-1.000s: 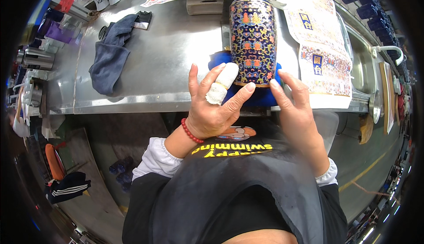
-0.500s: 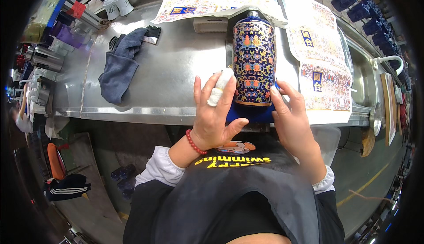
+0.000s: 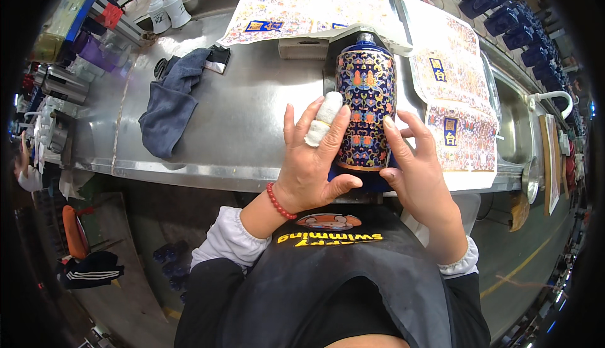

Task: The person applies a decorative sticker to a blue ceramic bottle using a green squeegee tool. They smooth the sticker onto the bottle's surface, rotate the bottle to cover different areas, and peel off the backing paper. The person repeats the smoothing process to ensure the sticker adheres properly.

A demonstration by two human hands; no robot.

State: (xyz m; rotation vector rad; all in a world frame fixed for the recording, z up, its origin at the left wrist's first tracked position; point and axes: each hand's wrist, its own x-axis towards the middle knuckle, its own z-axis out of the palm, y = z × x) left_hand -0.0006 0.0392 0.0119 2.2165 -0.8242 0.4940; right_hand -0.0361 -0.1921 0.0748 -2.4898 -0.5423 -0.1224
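Note:
A dark blue bottle (image 3: 365, 105) with a colourful floral wrap lies on its side on the steel bench, its neck pointing away from me. My left hand (image 3: 313, 152) rests against the bottle's left side with fingers spread and the thumb out near its base. One finger of that hand wears a white wrapping (image 3: 324, 121). On the opposite side, my right hand (image 3: 417, 165) has its index fingertip against the wrap and its thumb low by the base. Its fingers are apart and not closed round the bottle.
Printed floral sheets (image 3: 450, 96) lie to the right and more sheets (image 3: 302, 7) at the back. A grey-blue cloth (image 3: 169, 105) is on the left of the bench (image 3: 252, 115). A sink (image 3: 513, 111) stands at right, with several blue bottles (image 3: 504, 20) beyond.
My left hand has come rightward onto the bottle's side. My right index finger has shifted up along the opposite side. The whole view has tilted slightly, moving the bottle lower.

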